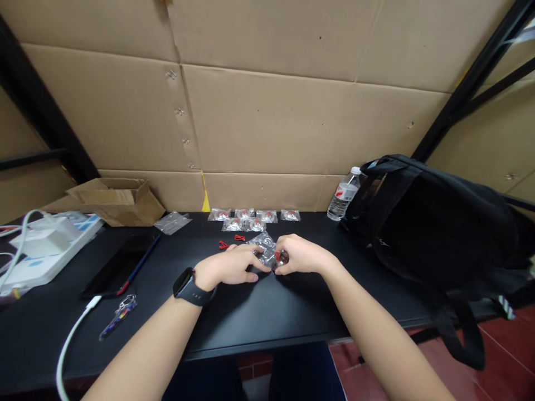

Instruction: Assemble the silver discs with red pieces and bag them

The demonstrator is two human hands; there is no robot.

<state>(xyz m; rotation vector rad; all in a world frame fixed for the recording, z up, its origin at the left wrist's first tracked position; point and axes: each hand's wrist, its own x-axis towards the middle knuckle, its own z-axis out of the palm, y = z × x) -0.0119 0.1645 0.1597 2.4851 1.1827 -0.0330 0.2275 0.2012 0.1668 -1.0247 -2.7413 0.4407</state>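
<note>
On the black table lies a small clear plastic bag (264, 245). My left hand (236, 264), with a dark watch on its wrist, rests over the bag's near left side. Its thumb and fingers are apart, and the index finger reaches toward the bag's near corner. At the bag's right edge, my right hand (298, 255) is closed around a small round shiny piece with a red cord (282, 258), partly hidden by the fingers. Loose red cords (224, 245) lie just beyond my left hand. Several clear packets (257, 224) with silvery and red contents sit farther back.
A water bottle (343, 195) and a black backpack (438, 228) stand on the right. To the left are an open cardboard box (119, 203), a flat clear bag (172, 223), a phone (119, 264), a keychain (119, 317) and a white power strip (54, 253). Cardboard backs the table.
</note>
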